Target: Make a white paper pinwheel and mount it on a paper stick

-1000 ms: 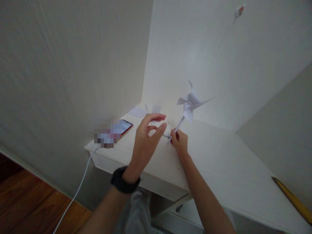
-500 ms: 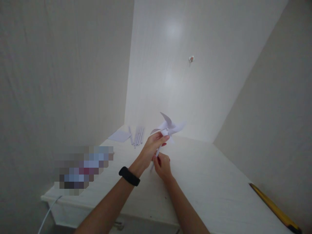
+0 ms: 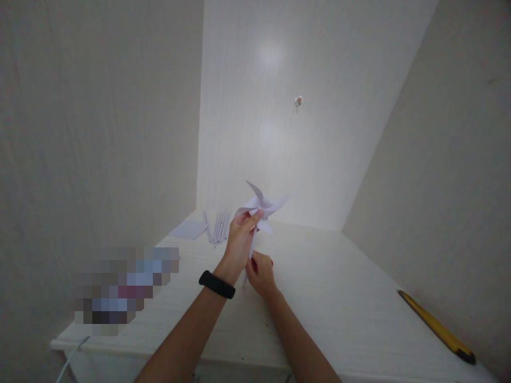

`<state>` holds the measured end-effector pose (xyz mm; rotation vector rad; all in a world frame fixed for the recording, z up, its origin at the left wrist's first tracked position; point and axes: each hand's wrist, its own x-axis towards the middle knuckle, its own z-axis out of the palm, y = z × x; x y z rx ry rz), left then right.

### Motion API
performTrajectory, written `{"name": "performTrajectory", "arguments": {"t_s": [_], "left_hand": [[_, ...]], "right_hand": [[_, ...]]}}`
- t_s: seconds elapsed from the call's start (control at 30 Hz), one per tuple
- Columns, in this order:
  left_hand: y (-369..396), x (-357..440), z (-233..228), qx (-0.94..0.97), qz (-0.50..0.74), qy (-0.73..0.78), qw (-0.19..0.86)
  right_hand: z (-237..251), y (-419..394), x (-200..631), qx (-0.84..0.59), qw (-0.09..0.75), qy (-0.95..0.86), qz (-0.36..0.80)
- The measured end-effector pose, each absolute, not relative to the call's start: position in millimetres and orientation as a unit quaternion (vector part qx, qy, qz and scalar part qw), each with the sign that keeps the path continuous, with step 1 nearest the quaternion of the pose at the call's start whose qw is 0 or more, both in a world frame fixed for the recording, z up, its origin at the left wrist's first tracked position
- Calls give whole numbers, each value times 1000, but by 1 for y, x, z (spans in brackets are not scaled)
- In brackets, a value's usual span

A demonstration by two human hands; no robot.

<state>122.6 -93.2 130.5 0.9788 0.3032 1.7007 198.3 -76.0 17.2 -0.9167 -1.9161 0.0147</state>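
Note:
A white paper pinwheel (image 3: 264, 204) with curved blades is held above the table, its thin white stick (image 3: 252, 246) slanting down toward me. My left hand (image 3: 241, 236), with a black band on its wrist, is closed at the hub, the thumb pressed near the pinwheel's centre. Lower down, my right hand (image 3: 260, 271) pinches the stick, whose lower end shows just below the fingers. Part of the blades is covered by my left fingers.
White paper sheets (image 3: 188, 229) and several thin white paper sticks (image 3: 219, 227) lie at the back left. A blurred-out object (image 3: 128, 292) is on the left, a white cable (image 3: 74, 356) by the edge. A yellow-and-black tool (image 3: 437, 327) lies along the right wall.
The whole view has shifted a little, so the scene sits further left. My right hand is slightly lower along the stick, and more of the stick shows between my hands.

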Motion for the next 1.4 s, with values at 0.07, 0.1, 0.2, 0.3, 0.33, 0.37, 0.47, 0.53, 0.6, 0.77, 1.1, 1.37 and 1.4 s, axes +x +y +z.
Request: {"name": "performTrajectory", "arguments": {"t_s": [0.07, 0.1, 0.2, 0.3, 0.33, 0.37, 0.47, 0.53, 0.6, 0.77, 1.1, 1.37, 1.4], "left_hand": [[-91, 122, 131, 406, 721, 127, 547], [-90, 122, 131, 402, 722, 130, 548], [-89, 121, 130, 398, 722, 136, 549], [-89, 118, 131, 399, 718, 141, 552], [-89, 117, 132, 396, 720, 148, 550], [-88, 116, 132, 395, 722, 156, 547], [-82, 110, 132, 396, 734, 176, 523], [-77, 106, 130, 399, 745, 188, 500], [-71, 101, 128, 398, 756, 193, 483], [-55, 95, 122, 384, 763, 192, 484], [-44, 84, 110, 305, 829, 152, 444], [-36, 77, 105, 352, 817, 127, 439], [-36, 77, 105, 359, 814, 130, 438]], "right_hand": [[17, -76, 198, -387, 481, -786, 10], [17, -76, 198, -391, 477, -787, 13], [17, -75, 197, -398, 456, -796, 20], [17, -75, 196, -404, 431, -807, 8], [17, -76, 196, -405, 423, -811, 4], [16, -76, 195, -407, 413, -815, 2], [15, -76, 194, -420, 391, -819, 9], [13, -75, 194, -433, 382, -816, 8], [11, -74, 192, -445, 371, -815, 0], [9, -70, 190, -463, 338, -819, -21], [9, -66, 196, -469, 333, -817, -43], [13, -62, 201, -486, 312, -812, -79], [13, -63, 202, -489, 309, -811, -84]]}}
